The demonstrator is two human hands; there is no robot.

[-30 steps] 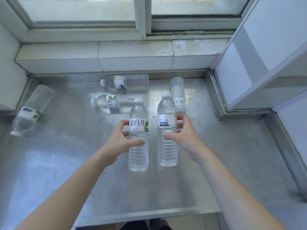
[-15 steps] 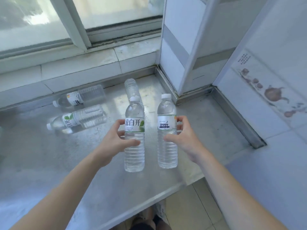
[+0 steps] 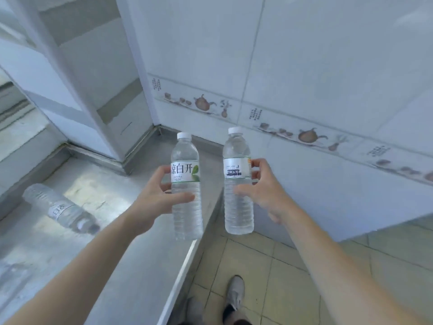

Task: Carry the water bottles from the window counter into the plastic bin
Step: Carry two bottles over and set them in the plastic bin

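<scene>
**Two bottles in my grip, one on the counter**

My left hand (image 3: 152, 195) is wrapped around a clear plastic water bottle (image 3: 186, 184), thumb across the front just under the label and fingers curled behind. This bottle stands upright in my grasp, lifted above the steel counter (image 3: 131, 261) near its front edge. It has a white screw cap, smooth shoulders, a ribbed lower body, and a white label band printed with large dark characters and a green leaf at the right end. The water inside looks to reach close to the neck.

My right hand (image 3: 264, 191) holds a second bottle (image 3: 237, 184) the same way, thumb in front, fingertips pinching round the label from behind. It too is upright, held out past the counter's edge over the tiled floor (image 3: 269, 273). Its cap is white, its body clear and ribbed, and its label is white with a thin green upper border and a block of small dark print that I cannot read. The two bottles are side by side, near each other but not touching.

A third bottle (image 3: 59, 208) lies on its side on the counter to my left, blurred, with a pale label around its middle.

Behind the bottles is a white tiled wall (image 3: 328, 66) with a decorative band of teapots. My shoes (image 3: 235, 295) show on the floor below.
</scene>
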